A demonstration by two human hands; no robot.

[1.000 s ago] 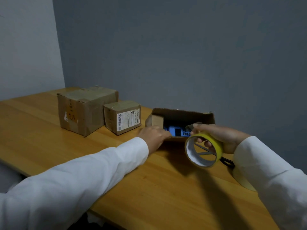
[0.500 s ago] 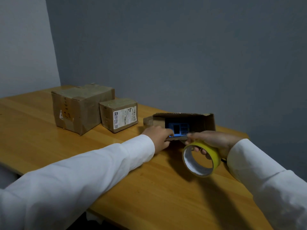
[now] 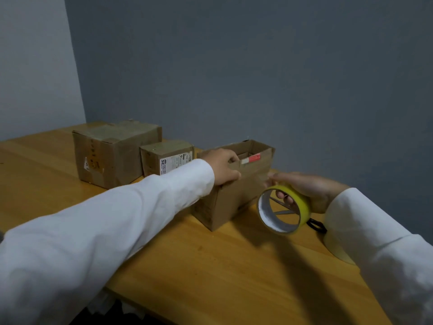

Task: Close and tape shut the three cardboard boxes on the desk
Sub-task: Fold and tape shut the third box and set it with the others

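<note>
Step in hand, judged from the layout: closing the flaps of the open box (image 3: 230,195) ahead of taping.

Left hand (image 3: 223,168): clamped over the near top edge of the open box, fingers curled inside, thumb on the outer wall. Right hand (image 3: 307,191): gripping the yellow tape roll (image 3: 282,211), fingers threaded through the core, fingertips almost at the right wall of the box; contact not discernible.

Location of work: open box standing upright on the wooden desk (image 3: 210,266), right of the small labelled box (image 3: 167,158) and the large box (image 3: 117,153). Both of those appear closed; tape on them not confirmed from this view. Red and white contents visible inside the open box.

Procedure, as advice only:
- Keep the left hand pressing the box to the desk to prevent sliding.
- Fold short flaps first, then long flaps, until the edges meet along the centre seam.
- Check that the contents sit below the rim before folding.
- Find the free tape end before releasing the flaps; end not visible here.
- Start the strip partway down one side wall, run along the seam, finish down the opposite wall.
- Press flat along the seam.

Scissors (image 3: 316,225): dark handle visible just behind the roll, within easy reach for cutting.

Hazard: flaps springing open during tape handling.
</note>
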